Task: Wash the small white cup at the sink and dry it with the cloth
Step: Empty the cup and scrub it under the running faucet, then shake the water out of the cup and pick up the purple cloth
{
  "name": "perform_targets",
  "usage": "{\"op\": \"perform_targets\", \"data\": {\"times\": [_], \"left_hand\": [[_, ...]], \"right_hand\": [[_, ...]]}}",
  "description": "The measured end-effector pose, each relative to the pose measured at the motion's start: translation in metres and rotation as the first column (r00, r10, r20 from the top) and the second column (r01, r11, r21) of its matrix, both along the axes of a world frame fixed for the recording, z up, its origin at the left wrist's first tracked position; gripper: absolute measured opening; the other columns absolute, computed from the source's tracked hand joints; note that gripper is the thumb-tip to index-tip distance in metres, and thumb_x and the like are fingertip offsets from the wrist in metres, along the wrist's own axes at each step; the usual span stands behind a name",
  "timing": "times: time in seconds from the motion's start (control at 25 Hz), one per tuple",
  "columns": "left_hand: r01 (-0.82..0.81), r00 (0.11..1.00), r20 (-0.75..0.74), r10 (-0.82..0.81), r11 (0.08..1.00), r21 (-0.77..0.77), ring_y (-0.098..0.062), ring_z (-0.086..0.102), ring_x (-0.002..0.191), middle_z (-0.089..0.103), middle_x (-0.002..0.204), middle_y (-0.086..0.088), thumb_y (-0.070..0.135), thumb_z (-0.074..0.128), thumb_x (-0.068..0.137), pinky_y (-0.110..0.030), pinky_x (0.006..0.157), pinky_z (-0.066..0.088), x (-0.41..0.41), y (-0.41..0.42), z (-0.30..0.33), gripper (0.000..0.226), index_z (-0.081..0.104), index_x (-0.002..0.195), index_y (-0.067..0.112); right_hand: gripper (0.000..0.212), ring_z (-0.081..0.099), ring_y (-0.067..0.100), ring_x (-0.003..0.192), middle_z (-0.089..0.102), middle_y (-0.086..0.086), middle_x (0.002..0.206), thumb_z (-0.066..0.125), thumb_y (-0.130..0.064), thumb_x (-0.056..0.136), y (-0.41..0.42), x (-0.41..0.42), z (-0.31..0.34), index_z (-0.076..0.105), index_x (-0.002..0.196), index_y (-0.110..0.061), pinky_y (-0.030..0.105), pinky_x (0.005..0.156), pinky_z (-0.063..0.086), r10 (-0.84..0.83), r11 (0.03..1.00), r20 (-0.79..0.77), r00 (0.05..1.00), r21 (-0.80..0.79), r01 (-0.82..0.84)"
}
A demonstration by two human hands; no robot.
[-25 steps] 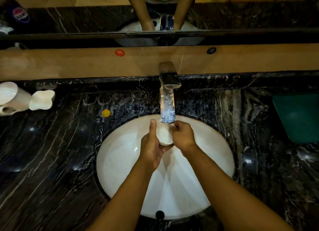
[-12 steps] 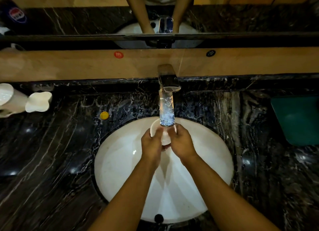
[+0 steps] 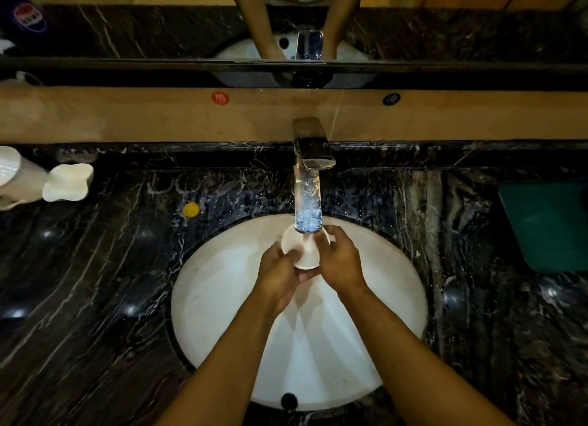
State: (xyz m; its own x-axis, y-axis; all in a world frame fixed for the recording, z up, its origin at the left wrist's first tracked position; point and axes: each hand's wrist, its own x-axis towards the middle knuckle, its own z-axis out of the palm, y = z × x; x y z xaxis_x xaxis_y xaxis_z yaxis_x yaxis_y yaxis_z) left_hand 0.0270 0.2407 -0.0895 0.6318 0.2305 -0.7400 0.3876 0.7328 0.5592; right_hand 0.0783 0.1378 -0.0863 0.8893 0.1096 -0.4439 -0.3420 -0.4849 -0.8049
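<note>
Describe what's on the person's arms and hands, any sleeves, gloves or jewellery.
Both forearms are bare right to the bottom edge of the picture; no sleeves show. The left hand and right hand wear no gloves. No watch, bracelet or ring is visible. The light is dim, so small items could be missed.

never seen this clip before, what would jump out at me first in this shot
The bright stream of water from the chrome faucet at centre, pouring onto the small white cup held by the left hand and right hand over the white sink. Next, the teal cloth on the dark marble counter at far right.
</note>
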Motion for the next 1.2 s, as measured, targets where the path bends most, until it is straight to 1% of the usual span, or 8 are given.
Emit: {"op": "perform_targets", "data": {"times": [0.16,0.28,0.4,0.52,0.64,0.72,0.84,1.2], "left_hand": [[-0.029,0.995,-0.093,0.040,0.994,0.109,-0.033,0.069,0.100,0.067,0.117,-0.018,0.012,0.047,0.105,-0.045,0.062,0.063,-0.005,0.001,0.005,0.014,0.060,0.108,0.017],[-0.062,0.991,-0.115,0.072,0.994,0.086,-0.038,0.068,0.102,0.066,0.120,-0.023,0.009,0.043,0.105,-0.045,0.060,0.062,-0.011,0.003,0.003,0.019,0.061,0.110,0.013],[-0.069,0.991,-0.112,0.079,0.994,0.086,-0.050,0.061,0.111,0.059,0.128,-0.025,0.001,0.045,0.102,-0.052,0.065,0.063,-0.015,0.008,-0.002,0.022,0.061,0.117,0.006],[-0.041,0.993,-0.111,0.050,0.996,0.078,-0.053,0.056,0.114,0.053,0.133,-0.026,-0.012,0.048,0.093,-0.060,0.075,0.061,-0.016,0.012,-0.002,0.035,0.058,0.124,0.001],[-0.014,0.992,-0.124,0.026,0.995,0.097,-0.045,0.059,0.107,0.054,0.131,-0.024,-0.017,0.051,0.090,-0.057,0.077,0.062,-0.016,0.011,0.002,0.042,0.057,0.128,0.001],[-0.013,0.992,-0.128,0.025,0.995,0.097,-0.044,0.059,0.106,0.054,0.129,-0.021,-0.016,0.055,0.090,-0.054,0.073,0.063,-0.017,0.010,0.004,0.044,0.057,0.129,0.004],[-0.015,0.992,-0.127,0.027,0.995,0.096,-0.045,0.059,0.110,0.056,0.127,-0.019,-0.015,0.058,0.089,-0.054,0.073,0.063,-0.017,0.012,0.004,0.043,0.058,0.126,0.008],[-0.047,0.995,-0.090,0.054,0.996,0.079,-0.053,0.058,0.114,0.054,0.130,-0.026,-0.016,0.056,0.087,-0.065,0.080,0.059,-0.018,0.023,0.003,0.043,0.057,0.126,0.002]], "right_hand": [[0.035,0.068,0.021,0.077,0.073,0.003,0.087,0.061,-0.047,0.095,0.003,-0.002,-0.009,0.066,0.094,-0.012,0.027,0.058,0.048,0.084,0.986,-0.044,0.996,-0.143,-0.089],[0.022,0.067,0.022,0.081,0.074,0.003,0.088,0.058,-0.029,0.096,0.002,-0.002,-0.008,0.073,0.095,-0.012,0.025,0.062,0.044,0.223,0.948,-0.052,0.974,-0.220,-0.229],[0.023,0.066,0.016,0.091,0.071,-0.004,0.096,0.055,-0.010,0.095,-0.002,0.001,0.011,0.075,0.107,-0.014,0.021,0.074,0.049,0.083,0.996,0.021,0.996,-0.044,-0.083],[0.026,0.059,0.012,0.064,0.066,0.002,0.077,0.050,-0.020,0.103,0.002,0.021,0.057,0.072,0.092,-0.012,0.021,0.059,0.046,-0.253,0.937,0.054,0.966,0.260,0.231],[0.045,0.049,0.012,0.051,0.059,0.008,0.066,0.044,-0.037,0.105,0.016,0.040,0.111,0.068,0.085,-0.005,0.017,0.046,0.039,-0.165,0.869,0.024,0.986,0.476,0.134],[0.052,0.048,0.012,0.051,0.059,0.009,0.065,0.046,-0.042,0.103,0.027,0.043,0.127,0.064,0.080,0.001,0.020,0.049,0.041,-0.063,0.890,0.116,0.991,0.455,0.003],[0.052,0.045,0.010,0.050,0.055,0.008,0.061,0.053,-0.035,0.102,0.036,0.048,0.130,0.060,0.079,0.012,0.024,0.051,0.040,-0.096,0.908,0.180,0.979,0.418,0.012],[0.036,0.045,0.006,0.047,0.053,-0.001,0.061,0.043,-0.030,0.107,0.023,0.044,0.112,0.059,0.095,0.001,0.024,0.046,0.039,-0.047,0.918,0.089,0.995,0.398,0.008]]}}
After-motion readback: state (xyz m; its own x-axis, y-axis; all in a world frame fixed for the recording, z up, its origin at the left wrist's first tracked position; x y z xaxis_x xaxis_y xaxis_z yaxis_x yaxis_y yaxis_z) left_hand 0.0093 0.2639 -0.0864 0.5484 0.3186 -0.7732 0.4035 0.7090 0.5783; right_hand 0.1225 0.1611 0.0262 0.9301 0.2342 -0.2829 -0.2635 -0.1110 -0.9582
